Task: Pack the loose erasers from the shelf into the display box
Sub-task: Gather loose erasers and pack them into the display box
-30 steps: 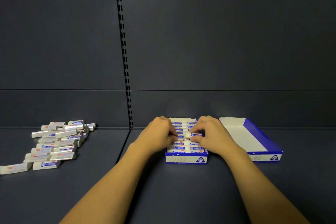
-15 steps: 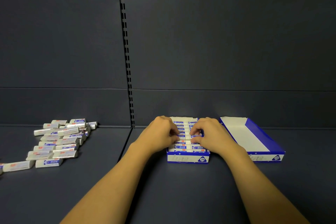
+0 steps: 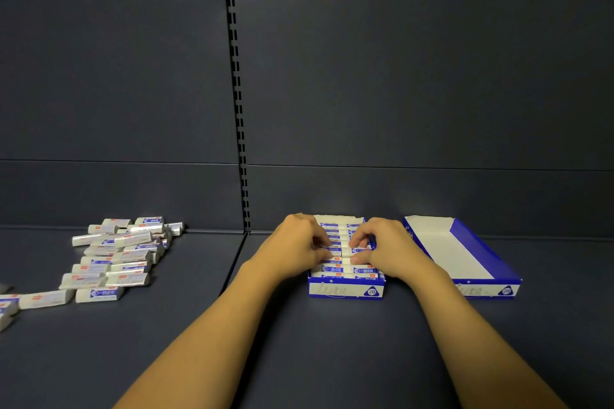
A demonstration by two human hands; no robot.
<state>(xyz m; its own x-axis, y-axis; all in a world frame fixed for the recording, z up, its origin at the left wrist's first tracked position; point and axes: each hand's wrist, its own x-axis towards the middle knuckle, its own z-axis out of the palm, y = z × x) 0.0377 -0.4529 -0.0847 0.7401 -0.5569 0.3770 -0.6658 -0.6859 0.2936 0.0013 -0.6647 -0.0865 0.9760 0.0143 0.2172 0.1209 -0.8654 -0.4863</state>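
— Starting nearest us: what sits at the front of the display box (image 3: 345,289)?

— Its blue-and-white front wall marked 2B, and just behind that wall, rows of packed erasers (image 3: 345,271) lying crosswise in two columns.

— And the hands?

— Both are over the middle of the box. The left hand (image 3: 299,247) comes in from the box's left side, the right hand (image 3: 388,251) from its right. Fingers on both are curled down onto the erasers in the middle rows. They seem to pinch or press one into place, but I cannot tell which eraser each hand holds.

— How should this seating step go?

— My judgement: push the eraser flat and level with its neighbours, label up, tight against the row behind so no gap costs space. Steady the box so it does not slide.

— Beyond the hands?

— More filled rows up to the box's back wall. Beside the box on its right lies an open blue-and-white tray (image 3: 465,252), holding nothing I can see.

— Is the work done?

— No. The loose erasers (image 3: 116,259) lie heaped on the shelf (image 3: 332,359), well apart to the box's left.
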